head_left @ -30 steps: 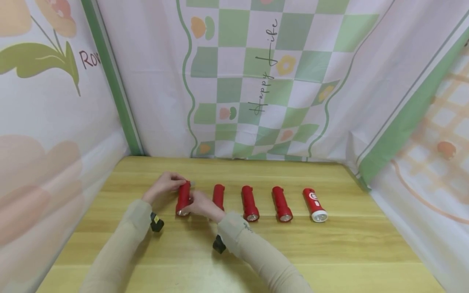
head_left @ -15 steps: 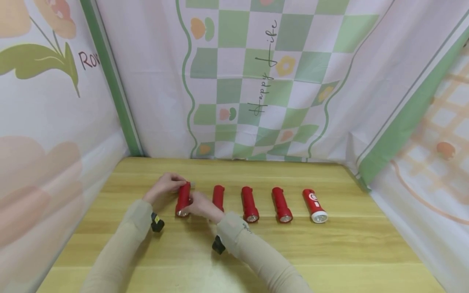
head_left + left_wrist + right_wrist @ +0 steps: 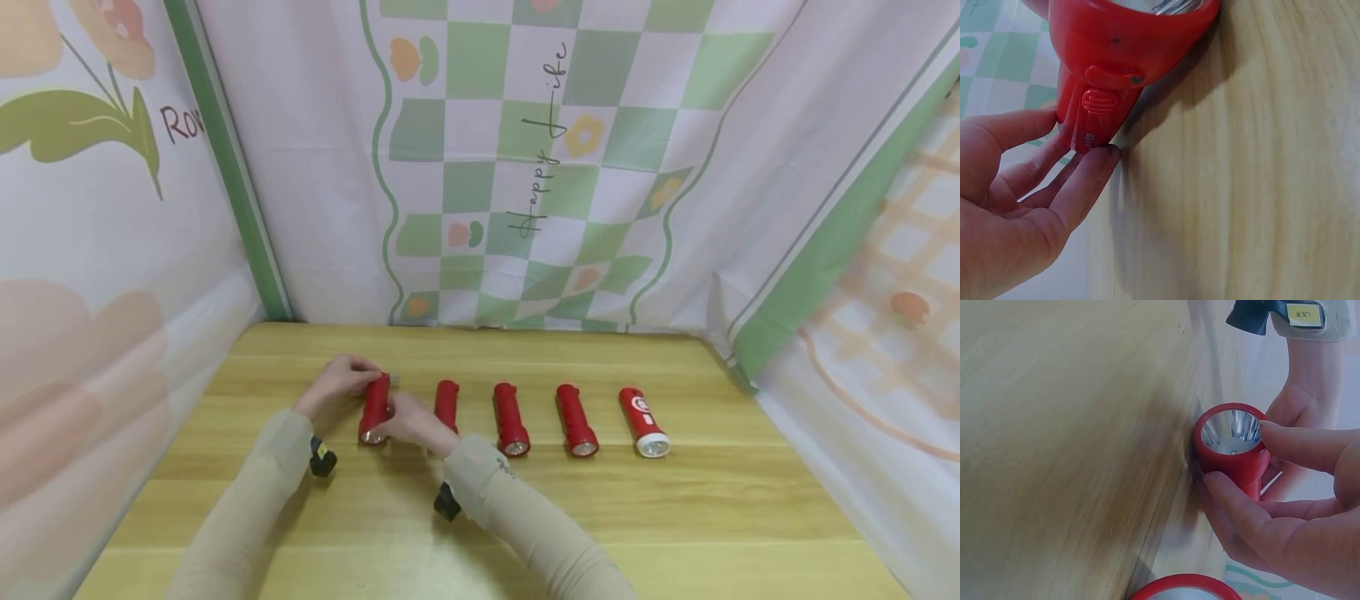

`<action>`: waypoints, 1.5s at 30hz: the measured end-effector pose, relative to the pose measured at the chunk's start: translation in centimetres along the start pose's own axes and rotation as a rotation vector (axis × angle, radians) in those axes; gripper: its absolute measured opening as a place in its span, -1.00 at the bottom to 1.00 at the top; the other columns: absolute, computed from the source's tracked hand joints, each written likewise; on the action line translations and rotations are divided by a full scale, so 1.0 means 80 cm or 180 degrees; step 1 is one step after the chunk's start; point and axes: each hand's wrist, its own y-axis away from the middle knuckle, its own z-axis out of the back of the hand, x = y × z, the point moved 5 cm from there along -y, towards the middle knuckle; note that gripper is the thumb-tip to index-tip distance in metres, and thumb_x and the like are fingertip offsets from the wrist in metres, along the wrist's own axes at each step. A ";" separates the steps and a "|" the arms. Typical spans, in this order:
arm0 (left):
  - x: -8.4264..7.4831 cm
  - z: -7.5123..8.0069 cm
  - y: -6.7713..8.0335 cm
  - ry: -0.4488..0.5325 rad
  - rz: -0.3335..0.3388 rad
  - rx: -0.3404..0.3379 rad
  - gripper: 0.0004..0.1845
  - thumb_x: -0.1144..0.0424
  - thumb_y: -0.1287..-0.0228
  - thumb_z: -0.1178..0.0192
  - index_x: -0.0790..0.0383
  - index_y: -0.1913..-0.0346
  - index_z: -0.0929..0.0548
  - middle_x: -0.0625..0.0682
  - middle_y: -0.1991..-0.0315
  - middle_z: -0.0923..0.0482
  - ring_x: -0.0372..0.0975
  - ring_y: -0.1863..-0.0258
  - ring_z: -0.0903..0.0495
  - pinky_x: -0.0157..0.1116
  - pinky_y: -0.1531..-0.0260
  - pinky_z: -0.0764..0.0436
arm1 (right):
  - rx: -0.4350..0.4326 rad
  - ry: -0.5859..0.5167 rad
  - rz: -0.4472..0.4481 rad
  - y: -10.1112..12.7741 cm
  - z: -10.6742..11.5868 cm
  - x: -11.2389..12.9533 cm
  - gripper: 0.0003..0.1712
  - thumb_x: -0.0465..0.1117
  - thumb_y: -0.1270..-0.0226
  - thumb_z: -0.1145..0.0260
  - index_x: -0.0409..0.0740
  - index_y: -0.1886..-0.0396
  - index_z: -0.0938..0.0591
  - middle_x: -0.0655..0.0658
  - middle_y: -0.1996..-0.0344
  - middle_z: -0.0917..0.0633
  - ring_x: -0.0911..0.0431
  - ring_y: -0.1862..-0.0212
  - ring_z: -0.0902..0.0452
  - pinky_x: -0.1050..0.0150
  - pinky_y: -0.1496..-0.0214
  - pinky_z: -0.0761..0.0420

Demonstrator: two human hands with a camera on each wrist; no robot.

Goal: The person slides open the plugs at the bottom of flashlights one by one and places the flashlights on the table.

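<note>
A red flashlight (image 3: 376,404) lies at the left end of a row on the wooden table, its lens toward the person. My left hand (image 3: 339,383) pinches its far tail end; in the left wrist view the thumb and fingers (image 3: 1088,181) meet the narrow end below a ribbed slide switch. My right hand (image 3: 412,419) grips the lens end from the right. In the right wrist view, its thumb (image 3: 1304,447) is at the rim and the fingers lie along the other side of the head. Behind that hand, a second red flashlight (image 3: 446,400) is partly hidden.
Two more red flashlights (image 3: 511,418) (image 3: 577,419) lie to the right, then a red one with a white head (image 3: 645,422). All rest on the wooden table (image 3: 675,517). Printed curtains (image 3: 315,167) enclose its back and sides.
</note>
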 end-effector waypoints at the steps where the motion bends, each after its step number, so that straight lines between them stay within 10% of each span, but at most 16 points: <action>1: 0.000 0.000 0.000 -0.0012 0.0020 -0.0020 -0.69 0.24 -0.37 -0.20 0.45 0.01 -0.67 0.28 0.07 -0.71 -0.20 0.20 -0.62 -0.36 0.14 -0.64 | 0.0001 0.0001 -0.0010 0.000 0.000 0.000 -0.68 -0.21 -0.15 -0.49 -0.21 0.12 -0.65 -0.10 0.29 -0.73 0.18 0.31 -0.48 0.37 0.20 -0.51; 31: 0.001 -0.005 -0.001 0.0277 0.0146 0.0023 -0.70 0.27 -0.40 -0.16 0.48 0.00 -0.65 0.31 0.06 -0.69 -0.23 0.24 -0.66 -0.32 0.12 -0.70 | 0.0068 0.0090 0.0038 0.003 0.011 0.000 -0.66 -0.16 -0.25 -0.41 -0.22 0.03 -0.67 -0.17 0.09 -0.75 0.13 0.23 -0.55 0.25 0.10 -0.60; 45: -0.002 -0.005 0.003 0.0165 0.0089 -0.0004 -0.68 0.26 -0.43 -0.13 0.48 -0.03 -0.63 0.33 0.00 -0.67 -0.15 0.13 -0.67 -0.23 0.01 -0.70 | -0.0139 0.0272 -0.0285 0.012 0.033 -0.004 -0.35 -0.08 -0.28 -0.39 -0.27 -0.30 -0.50 -0.25 -0.14 -0.68 -0.06 -0.18 -0.61 0.12 -0.22 -0.63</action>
